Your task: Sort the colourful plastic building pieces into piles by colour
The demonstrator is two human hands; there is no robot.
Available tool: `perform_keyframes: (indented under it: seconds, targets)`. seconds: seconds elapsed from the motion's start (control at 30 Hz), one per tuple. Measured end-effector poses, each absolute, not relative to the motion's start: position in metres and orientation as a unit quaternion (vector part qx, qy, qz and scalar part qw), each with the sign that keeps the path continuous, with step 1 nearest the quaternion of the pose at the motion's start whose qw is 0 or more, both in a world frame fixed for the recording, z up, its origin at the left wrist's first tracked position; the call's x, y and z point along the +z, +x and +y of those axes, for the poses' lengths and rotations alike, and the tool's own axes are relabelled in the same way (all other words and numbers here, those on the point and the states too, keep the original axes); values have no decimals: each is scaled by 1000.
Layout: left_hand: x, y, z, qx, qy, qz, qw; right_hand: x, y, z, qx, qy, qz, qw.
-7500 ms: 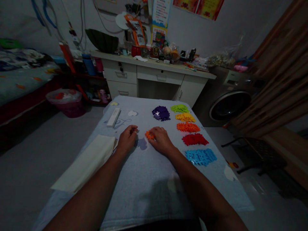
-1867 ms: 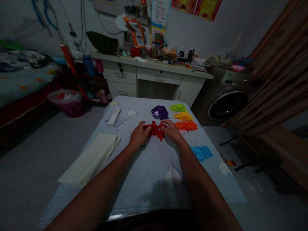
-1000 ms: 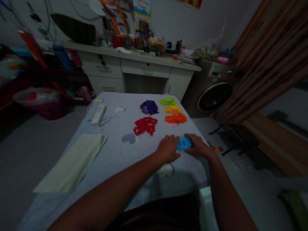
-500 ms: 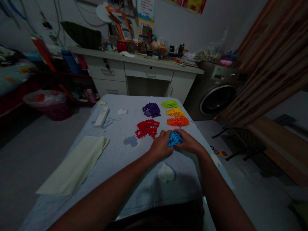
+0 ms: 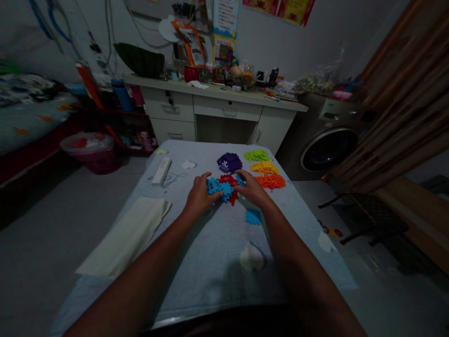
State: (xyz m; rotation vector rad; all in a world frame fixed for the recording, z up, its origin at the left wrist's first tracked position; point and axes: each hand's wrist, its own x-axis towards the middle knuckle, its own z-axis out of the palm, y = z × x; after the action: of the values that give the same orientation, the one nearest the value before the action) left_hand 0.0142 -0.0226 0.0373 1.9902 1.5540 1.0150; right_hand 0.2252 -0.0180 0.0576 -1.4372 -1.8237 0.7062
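Observation:
My left hand (image 5: pixel 202 193) is closed round several blue interlocking plastic pieces (image 5: pixel 220 188) with toothed edges, above the red pile. My right hand (image 5: pixel 251 188) grips a few more blue pieces (image 5: pixel 240 179) between thumb and fingers. Between the hands, partly covered by the blue, lies the pile of red pieces (image 5: pixel 231 180). A single flat blue piece (image 5: pixel 253 216) rests on the cloth below my right hand. Further back sit purple pieces (image 5: pixel 229 162), and to the right are lime green (image 5: pixel 256 155), yellow (image 5: pixel 264 167) and orange pieces (image 5: pixel 270 181).
A pale blue cloth with heart shapes covers the table (image 5: pixel 210 262). On its left lie a long white box (image 5: pixel 162 171) and a folded cream cloth or bag (image 5: pixel 126 236). Behind stand a cluttered white desk (image 5: pixel 168 100) and a washing machine (image 5: pixel 326 135); a stool (image 5: pixel 368 213) is at the right.
Both hands have moved left from the near right, carrying the blue pieces over the red pile, and have drawn apart. One blue piece now lies on the cloth. The view has shifted slightly.

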Motion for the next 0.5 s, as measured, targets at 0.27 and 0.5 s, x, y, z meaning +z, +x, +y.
perform_keyframes:
  seconds: [0.27, 0.5]
  targets:
    - [21, 14, -28, 335, 741, 569, 123, 59, 261, -71, 209, -600, -757, 152]
    - [20, 21, -35, 253, 815, 512, 99, 56, 262, -103, 198, -594, -779, 36]
